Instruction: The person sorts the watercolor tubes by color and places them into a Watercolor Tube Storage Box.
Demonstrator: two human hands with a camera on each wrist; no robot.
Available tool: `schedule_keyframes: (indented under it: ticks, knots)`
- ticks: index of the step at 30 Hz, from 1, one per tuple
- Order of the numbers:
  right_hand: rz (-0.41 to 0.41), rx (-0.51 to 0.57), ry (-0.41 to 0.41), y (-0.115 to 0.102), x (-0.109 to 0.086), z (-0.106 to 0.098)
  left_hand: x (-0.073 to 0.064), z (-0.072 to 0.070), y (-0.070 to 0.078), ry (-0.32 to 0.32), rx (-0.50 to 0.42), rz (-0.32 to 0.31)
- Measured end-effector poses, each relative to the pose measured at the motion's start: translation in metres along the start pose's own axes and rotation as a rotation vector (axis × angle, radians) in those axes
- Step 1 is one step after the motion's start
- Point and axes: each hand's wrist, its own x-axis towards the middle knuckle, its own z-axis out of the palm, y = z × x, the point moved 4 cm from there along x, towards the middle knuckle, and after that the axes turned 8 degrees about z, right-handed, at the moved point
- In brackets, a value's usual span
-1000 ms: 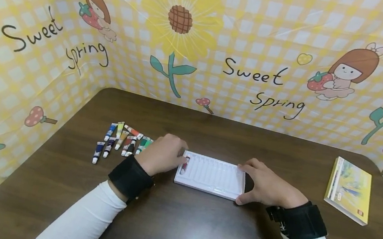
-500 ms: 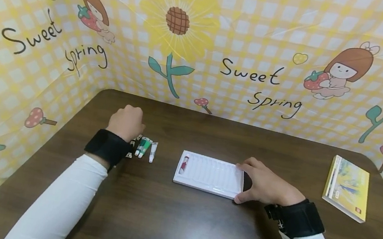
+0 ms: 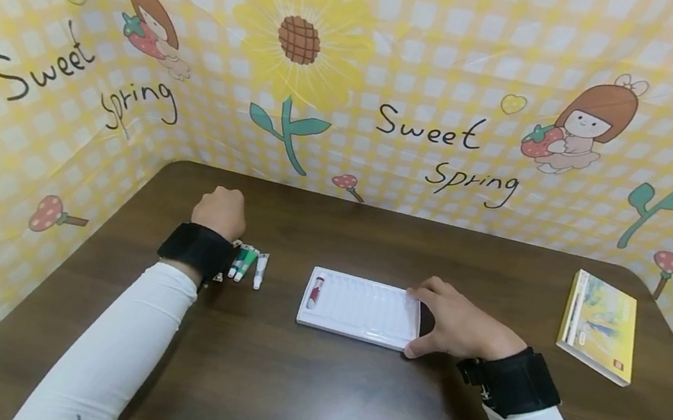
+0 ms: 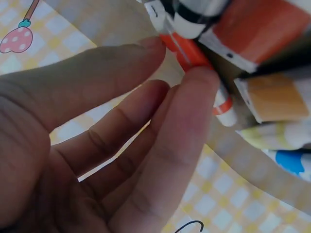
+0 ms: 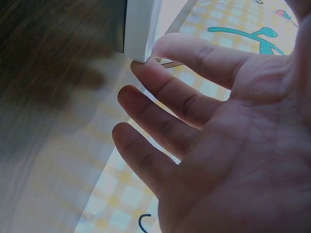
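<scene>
In the head view my left hand [image 3: 220, 213] reaches down at the back left, over a group of small paint tubes and hiding most of them. In the left wrist view its thumb and index finger pinch an orange-red paint tube [image 4: 188, 52] with a white cap. My right hand [image 3: 459, 323] holds the right end of a shallow white tray [image 3: 356, 337], thumb at the near corner, index finger at the far one. Its other fingers spread loosely in the right wrist view. One dark red tube [image 3: 315, 292] lies in the leftmost slot of the tray.
Beside the left hand lie green tubes [image 3: 245, 265] and a whitish tube [image 3: 260, 271]. An ochre tube [image 4: 282, 97] is close to the fingers. A yellow box [image 3: 600, 326] stands at the right of the brown table [image 3: 295, 400]. Checked cloth [image 3: 353, 96] hangs behind.
My left hand has left the tray's left end, where the dark red tube lies, and moved left to the other tubes. My right hand stays at the tray. The head view has shifted slightly.
</scene>
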Motion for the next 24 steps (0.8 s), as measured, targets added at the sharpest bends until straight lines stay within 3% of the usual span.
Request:
schedule_keyframes:
  ticks: [15, 24]
  knots:
    - [0.013, 0.004, -0.014, 0.001, 0.002, 0.004, 0.015, 0.015, -0.005, -0.008, -0.05, -0.003]
    - [0.01, 0.004, -0.007, 0.002, 0.002, 0.0, 0.016, 0.008, -0.005, 0.009, -0.116, 0.019]
